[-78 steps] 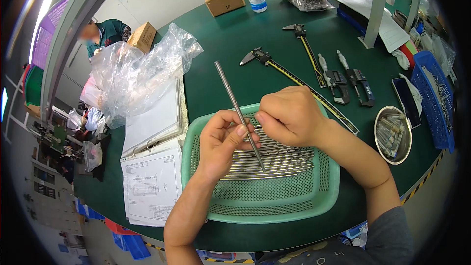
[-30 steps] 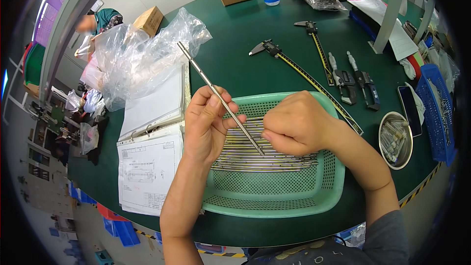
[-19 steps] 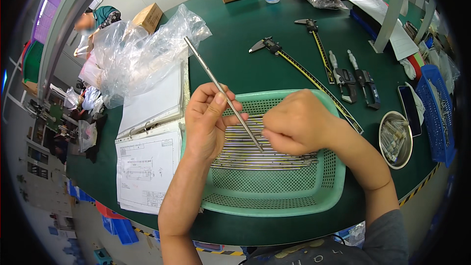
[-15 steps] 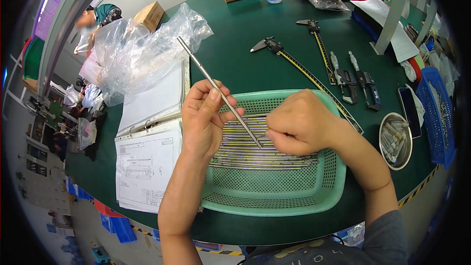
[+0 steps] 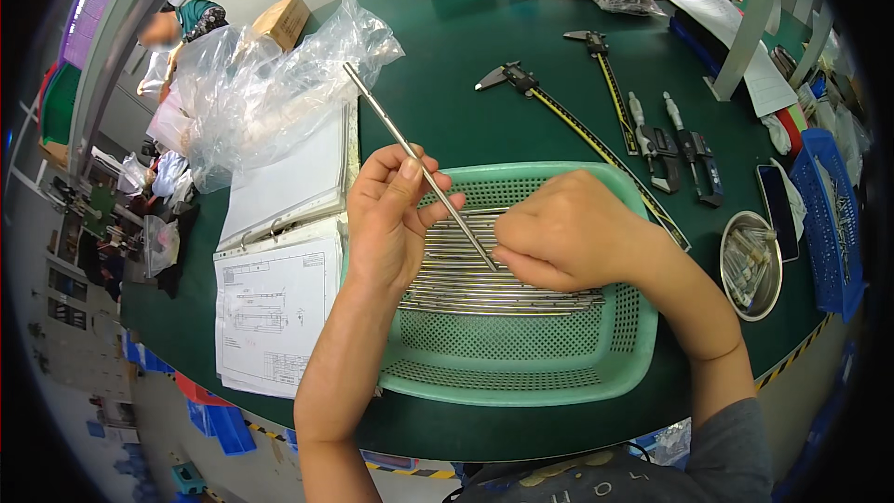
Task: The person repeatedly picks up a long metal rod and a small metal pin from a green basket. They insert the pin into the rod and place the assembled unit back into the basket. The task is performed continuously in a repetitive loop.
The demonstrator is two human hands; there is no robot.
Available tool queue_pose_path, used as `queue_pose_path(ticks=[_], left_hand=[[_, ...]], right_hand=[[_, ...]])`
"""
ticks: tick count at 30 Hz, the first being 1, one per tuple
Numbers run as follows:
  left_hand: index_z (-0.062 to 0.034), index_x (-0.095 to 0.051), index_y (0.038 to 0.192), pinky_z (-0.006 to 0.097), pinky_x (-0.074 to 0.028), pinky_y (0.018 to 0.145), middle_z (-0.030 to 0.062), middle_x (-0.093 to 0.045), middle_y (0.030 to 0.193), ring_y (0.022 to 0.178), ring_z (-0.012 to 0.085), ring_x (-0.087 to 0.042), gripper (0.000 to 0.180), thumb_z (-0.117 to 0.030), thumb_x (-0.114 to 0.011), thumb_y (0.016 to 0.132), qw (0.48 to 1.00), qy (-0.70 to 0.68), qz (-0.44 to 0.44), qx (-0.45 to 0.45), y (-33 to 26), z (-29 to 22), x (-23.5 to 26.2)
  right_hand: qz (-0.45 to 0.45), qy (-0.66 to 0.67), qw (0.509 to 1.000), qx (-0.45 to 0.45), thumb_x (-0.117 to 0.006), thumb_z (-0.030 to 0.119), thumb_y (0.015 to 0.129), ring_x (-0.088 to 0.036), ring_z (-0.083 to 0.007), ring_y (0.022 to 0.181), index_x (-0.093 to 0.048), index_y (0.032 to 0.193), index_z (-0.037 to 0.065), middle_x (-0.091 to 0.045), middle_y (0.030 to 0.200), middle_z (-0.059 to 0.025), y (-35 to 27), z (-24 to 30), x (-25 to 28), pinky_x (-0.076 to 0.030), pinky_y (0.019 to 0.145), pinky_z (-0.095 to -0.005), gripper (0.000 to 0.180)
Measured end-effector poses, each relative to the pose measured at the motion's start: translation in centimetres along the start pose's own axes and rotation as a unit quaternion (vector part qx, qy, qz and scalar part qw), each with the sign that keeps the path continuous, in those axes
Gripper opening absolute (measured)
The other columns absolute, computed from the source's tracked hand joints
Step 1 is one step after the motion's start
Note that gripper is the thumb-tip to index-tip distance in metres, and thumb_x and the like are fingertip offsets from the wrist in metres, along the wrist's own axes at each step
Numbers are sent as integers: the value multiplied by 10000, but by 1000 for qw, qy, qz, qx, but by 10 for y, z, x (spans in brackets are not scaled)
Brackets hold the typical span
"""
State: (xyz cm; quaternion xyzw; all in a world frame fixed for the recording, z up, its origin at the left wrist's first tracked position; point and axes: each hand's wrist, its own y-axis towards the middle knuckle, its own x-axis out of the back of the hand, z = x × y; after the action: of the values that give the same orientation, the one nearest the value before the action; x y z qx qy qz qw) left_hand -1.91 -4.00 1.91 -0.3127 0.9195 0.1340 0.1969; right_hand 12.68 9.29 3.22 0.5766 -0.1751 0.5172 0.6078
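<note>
My left hand [image 5: 386, 214] pinches a slender metal rod [image 5: 377, 110] between thumb and fingers. The rod slants from upper left down to the right, over a green perforated basket [image 5: 503, 389]. My right hand [image 5: 573, 233] is closed, its thumb and curled forefinger close beside the rod's lower end. Whatever its fingers may hold is hidden, and I cannot tell if they touch the rod. Beneath both hands, several similar metal rods [image 5: 503, 301] lie side by side in the basket.
Left of the basket lies an open ring binder [image 5: 279, 307] with drawings; a clear plastic bag [image 5: 279, 84] is behind it. Calipers [image 5: 577, 121] and micrometers [image 5: 684, 149] lie at right, near a metal bowl [image 5: 751, 265] and a blue basket [image 5: 829, 224]. Another person [image 5: 182, 33] is at far left.
My right hand has shifted slightly left, closer to the rod's lower end. The rod has tipped a little to the right at its top, still in my left hand.
</note>
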Motion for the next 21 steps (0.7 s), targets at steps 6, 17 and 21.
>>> queue_pose_path(ticks=[6, 17, 21], left_hand=[[-14, -477, 991, 300, -570, 698, 64, -531, 885, 794, 131, -578, 129, -112, -463, 908, 996, -21, -42, 74, 3, 14, 3], [-14, -476, 994, 325, -560, 724, 58, -529, 898, 819, 142, -571, 137, -110, -485, 896, 997, -47, -27, 50, 1, 11, 2], [-21, -482, 1003, 293, -534, 652, 51, -537, 877, 773, 122, -558, 145, -112, -496, 891, 999, -1, -33, 1, 8, 7, 9]], right_hand=[[64, -23, 997, -39, -528, 234, 816, -563, -291, 518, -514, 635, 57, -546, 551, -92, -1, -2, -1, -441, 488, -397, 254], [69, -17, 996, -59, -518, 251, 828, -558, -303, 517, -517, 642, 56, -541, 540, -104, -2, -3, -6, -438, 493, -407, 269], [-25, -14, 998, -47, -528, 221, 811, -530, -292, 474, -501, 615, 60, -516, 518, -104, -1, -4, -2, -410, 452, -386, 255]])
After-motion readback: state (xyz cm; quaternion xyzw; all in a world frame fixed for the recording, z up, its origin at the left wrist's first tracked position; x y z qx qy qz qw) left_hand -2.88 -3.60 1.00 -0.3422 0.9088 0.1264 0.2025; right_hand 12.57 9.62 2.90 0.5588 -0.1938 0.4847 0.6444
